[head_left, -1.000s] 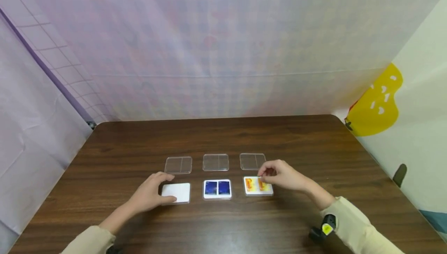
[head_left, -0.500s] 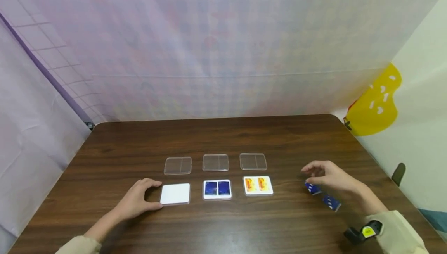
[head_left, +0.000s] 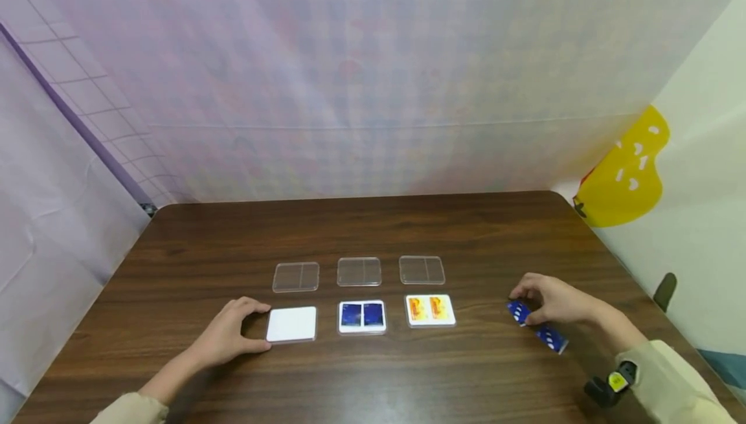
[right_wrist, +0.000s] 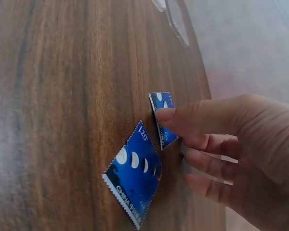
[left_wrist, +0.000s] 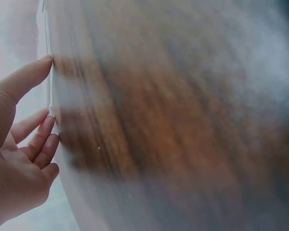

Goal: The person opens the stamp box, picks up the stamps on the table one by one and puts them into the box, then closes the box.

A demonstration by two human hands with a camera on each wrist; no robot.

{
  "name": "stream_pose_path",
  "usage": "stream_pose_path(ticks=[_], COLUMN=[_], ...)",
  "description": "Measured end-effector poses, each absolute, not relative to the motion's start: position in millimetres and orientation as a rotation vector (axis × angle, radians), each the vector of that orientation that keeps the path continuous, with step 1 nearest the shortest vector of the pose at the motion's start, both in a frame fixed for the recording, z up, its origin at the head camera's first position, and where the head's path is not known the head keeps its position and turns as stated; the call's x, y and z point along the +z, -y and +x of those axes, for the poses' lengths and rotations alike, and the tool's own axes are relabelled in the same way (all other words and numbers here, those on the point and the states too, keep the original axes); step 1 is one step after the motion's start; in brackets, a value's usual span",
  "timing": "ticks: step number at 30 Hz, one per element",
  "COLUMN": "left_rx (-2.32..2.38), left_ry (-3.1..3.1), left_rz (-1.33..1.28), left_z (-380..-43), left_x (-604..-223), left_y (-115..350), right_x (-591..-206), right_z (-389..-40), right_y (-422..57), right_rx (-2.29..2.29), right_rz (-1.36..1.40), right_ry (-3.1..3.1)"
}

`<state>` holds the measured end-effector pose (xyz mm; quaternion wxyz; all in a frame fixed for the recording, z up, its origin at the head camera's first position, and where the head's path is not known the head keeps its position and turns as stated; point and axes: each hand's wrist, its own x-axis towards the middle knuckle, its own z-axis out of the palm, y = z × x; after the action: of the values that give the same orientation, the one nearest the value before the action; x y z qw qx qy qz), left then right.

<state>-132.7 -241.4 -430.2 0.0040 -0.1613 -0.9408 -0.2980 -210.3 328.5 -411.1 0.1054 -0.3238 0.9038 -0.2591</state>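
Two blue perforated postage stamps with moon phases lie on the table at the right. My right hand point(head_left: 553, 301) has its thumb over the farther stamp point(right_wrist: 164, 118), with the fingers at its far side. The nearer stamp point(right_wrist: 137, 175) lies flat beside it. At the left, thumb and forefinger of my left hand point(head_left: 230, 333) rest spread at the left corners of a flat clear case with a plain white insert point(head_left: 293, 324). To its right are a case with two dark blue stamps point(head_left: 362, 329) and a case with two orange-yellow stamps point(head_left: 430, 322).
Three clear plastic lids stand in a row behind the cases: a left lid point(head_left: 296, 277), a middle lid point(head_left: 359, 271) and a right lid point(head_left: 422, 270). The dark wooden table point(head_left: 373, 230) ends at a hanging pale cloth point(head_left: 350, 87) behind.
My right hand has moved right from the orange-yellow case to the loose blue stamps and lowered onto the farther one. My left hand has drawn back from over the white insert to its left edge.
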Motion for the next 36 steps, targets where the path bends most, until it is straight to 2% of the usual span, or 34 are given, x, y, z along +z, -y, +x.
stream_pose_path(ticks=[8, 36], left_rx=[-0.891, -0.896], left_ry=[2.932, 2.942], left_rz=[-0.516, -0.480], left_z=[-134, -134], left_x=[-433, -432], left_y=[240, 239], right_x=[-408, -408], right_z=[-218, -223], right_y=[-323, -321], right_rx=[-0.640, -0.691], right_rz=[-0.902, -0.762], right_ry=[-2.648, -2.558])
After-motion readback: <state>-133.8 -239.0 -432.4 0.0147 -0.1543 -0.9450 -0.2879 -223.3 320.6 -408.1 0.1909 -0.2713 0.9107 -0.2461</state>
